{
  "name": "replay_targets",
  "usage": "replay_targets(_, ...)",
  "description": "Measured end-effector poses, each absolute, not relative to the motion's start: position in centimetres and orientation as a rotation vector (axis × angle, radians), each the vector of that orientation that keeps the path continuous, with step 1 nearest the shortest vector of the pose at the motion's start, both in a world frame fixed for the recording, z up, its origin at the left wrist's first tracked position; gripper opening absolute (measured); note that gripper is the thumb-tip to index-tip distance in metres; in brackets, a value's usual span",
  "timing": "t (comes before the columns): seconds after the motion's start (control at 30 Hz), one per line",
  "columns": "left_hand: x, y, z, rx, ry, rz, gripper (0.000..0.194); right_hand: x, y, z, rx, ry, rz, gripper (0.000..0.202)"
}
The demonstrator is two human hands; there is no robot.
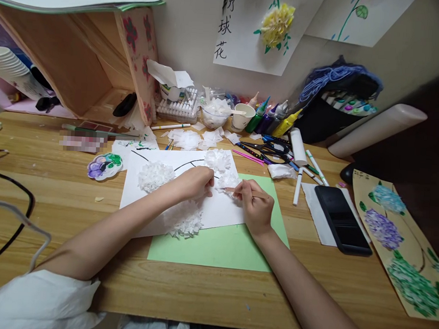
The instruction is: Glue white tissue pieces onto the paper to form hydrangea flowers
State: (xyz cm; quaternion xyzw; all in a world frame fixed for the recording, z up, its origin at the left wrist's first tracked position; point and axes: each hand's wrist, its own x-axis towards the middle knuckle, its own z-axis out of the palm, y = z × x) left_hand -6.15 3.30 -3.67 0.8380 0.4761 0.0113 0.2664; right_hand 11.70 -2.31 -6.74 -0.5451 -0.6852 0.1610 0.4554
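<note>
Here, green sheet [207, 250] nearest, white paper [224, 213] overlapping it, right hand [257, 206] with grip closed round a thin brown stick [259, 194], ruffled white flower [228, 178] at its tip, left hand [197, 183] curled just beside that flower, cannot tell if its grip pinches anything, paint bottles [258, 118] beyond.

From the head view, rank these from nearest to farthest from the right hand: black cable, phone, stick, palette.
1. Stick: held in the right hand.
2. Phone: to that hand's right.
3. Palette: well to its left.
4. Black cable: far left, beyond the palette.
</note>
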Motion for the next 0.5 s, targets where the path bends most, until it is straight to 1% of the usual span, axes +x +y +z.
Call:
replay_targets(0.17,-6.2,3.3,-3.8,2.272,1.261,0.043,0.015,11.4,-2.1,-6.7,-1.435,-1.536,0.485,0.037)
replay_targets(0.3,-6.1,3.3,-3.7,2.267,1.293,0.024,0.016,11.3,-2.2,-6.8,-1.423,-1.544,0.496,0.035)
replay_targets(0.5,-6.4,3.1,-3.5,2.243,1.274,0.067,0.018,12.0,-3.2,-7.0,-1.232,-1.608,0.312,0.035)
